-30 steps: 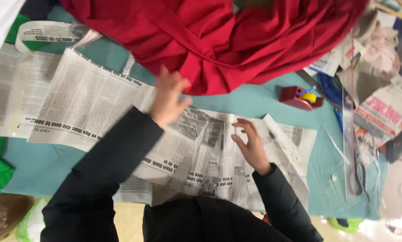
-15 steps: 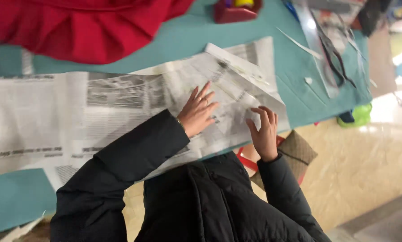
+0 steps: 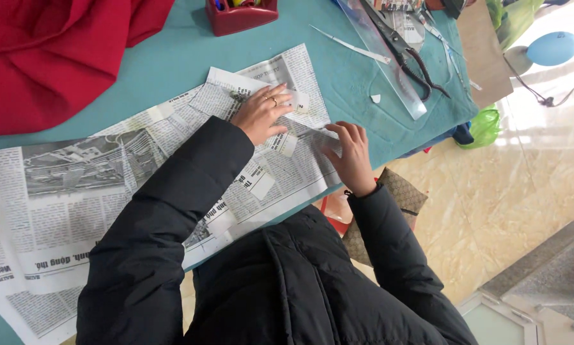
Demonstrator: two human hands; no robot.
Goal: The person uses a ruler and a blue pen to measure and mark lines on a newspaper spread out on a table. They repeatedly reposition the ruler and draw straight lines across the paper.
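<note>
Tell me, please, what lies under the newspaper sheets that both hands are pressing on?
The newspaper lies on a teal table, which shows around its edges. The left hand and right hand press flat on top. Anything between paper and table is covered.

both arms reach forward in black sleeves; left hand (image 3: 261, 114) lies flat, right hand (image 3: 349, 153) presses with fingers spread.

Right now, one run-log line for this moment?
left hand flat on newspaper | right hand pressing its edge | scissors untouched
</note>
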